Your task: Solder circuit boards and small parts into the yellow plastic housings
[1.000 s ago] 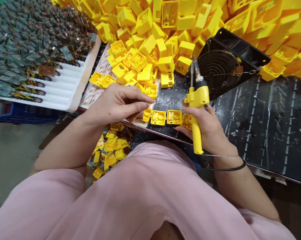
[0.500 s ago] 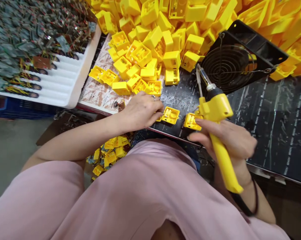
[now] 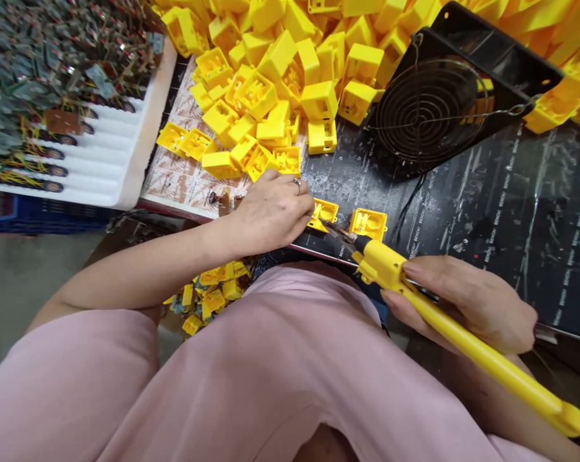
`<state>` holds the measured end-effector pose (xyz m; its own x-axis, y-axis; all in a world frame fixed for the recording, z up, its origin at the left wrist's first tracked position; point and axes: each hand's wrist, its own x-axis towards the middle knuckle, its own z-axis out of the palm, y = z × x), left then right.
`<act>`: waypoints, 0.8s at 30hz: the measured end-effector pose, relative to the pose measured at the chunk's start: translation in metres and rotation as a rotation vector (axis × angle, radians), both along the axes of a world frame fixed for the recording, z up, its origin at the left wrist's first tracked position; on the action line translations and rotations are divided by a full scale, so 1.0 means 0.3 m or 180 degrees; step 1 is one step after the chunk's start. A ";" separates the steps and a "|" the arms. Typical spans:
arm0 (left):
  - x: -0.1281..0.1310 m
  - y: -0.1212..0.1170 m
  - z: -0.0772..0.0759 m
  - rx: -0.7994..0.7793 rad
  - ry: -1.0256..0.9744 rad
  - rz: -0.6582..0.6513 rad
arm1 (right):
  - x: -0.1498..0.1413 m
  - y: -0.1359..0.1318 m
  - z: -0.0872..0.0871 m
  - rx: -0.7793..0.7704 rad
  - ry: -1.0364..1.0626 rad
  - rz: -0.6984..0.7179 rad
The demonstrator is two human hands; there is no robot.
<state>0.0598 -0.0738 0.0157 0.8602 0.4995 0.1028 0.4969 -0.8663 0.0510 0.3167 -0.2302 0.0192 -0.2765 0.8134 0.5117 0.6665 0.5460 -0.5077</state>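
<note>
My left hand rests at the bench's front edge, its fingers closed at the left side of a small open yellow plastic housing and covering part of it. My right hand grips a yellow soldering gun, its tip pointing left. The metal tip reaches that housing near my left fingertips; whether it touches is blurred. A second yellow housing lies open side up just to the right, beyond the gun's nose.
A large pile of yellow housings covers the back of the bench. A black fan stands behind the gun. On the left, a white foam tray holds many wired circuit boards. More yellow parts lie below the bench edge.
My right hand has swung the soldering gun down and left, from upright near the fan to the housing. My left fingers have shifted right onto that housing. The view has moved slightly.
</note>
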 end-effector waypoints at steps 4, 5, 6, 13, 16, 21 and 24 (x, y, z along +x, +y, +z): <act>0.002 -0.001 0.000 0.0162 -0.0016 -0.0106 | 0.000 0.013 0.006 -0.0058 -0.0136 0.0189; 0.003 -0.002 0.000 0.0213 -0.0021 -0.0116 | 0.000 0.016 0.011 -0.0074 -0.0185 0.0195; 0.004 -0.004 -0.001 0.0263 -0.0018 -0.0116 | -0.001 0.021 0.017 -0.0068 -0.0203 0.0207; 0.017 -0.014 -0.004 0.0482 0.0246 -0.0047 | -0.026 0.048 0.105 -0.0076 -0.0486 0.0531; 0.017 -0.010 -0.004 0.0496 0.0282 -0.0109 | -0.014 0.039 0.126 -0.0082 -0.0492 0.0419; 0.015 -0.008 -0.006 0.0434 0.0222 -0.0064 | 0.026 0.014 0.103 -0.0198 -0.0318 0.0015; 0.019 -0.009 -0.004 0.0313 0.0191 0.0027 | 0.030 0.008 0.085 -0.0308 -0.0359 -0.0108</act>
